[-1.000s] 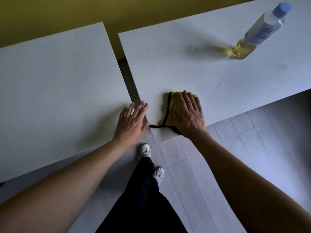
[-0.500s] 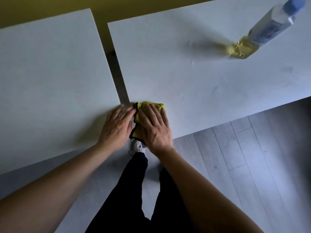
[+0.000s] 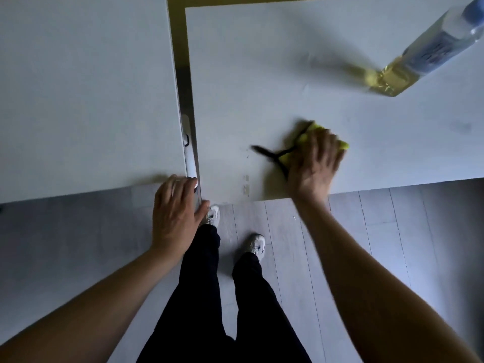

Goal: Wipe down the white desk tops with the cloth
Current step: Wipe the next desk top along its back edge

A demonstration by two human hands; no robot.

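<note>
Two white desk tops stand side by side, the left desk [image 3: 86,95] and the right desk [image 3: 262,74], with a narrow gap between them. A yellow cloth [image 3: 309,138] with black edging lies on the right desk near its front edge. My right hand [image 3: 314,163] presses flat on the cloth, blurred by motion; a black strip of edging trails to the left. My left hand [image 3: 175,213] rests with relaxed fingers on the front right corner of the left desk, at the gap.
A clear bottle [image 3: 424,51] with a blue cap and yellow liquid stands at the right desk's far right. My legs in dark trousers and white shoes [image 3: 255,244] stand on grey floorboards in front of the gap. A yellow wall lies behind the desks.
My right hand has swept the cloth from the right desk's near left corner out to the right. My left hand has slid back to the left desk's front corner.
</note>
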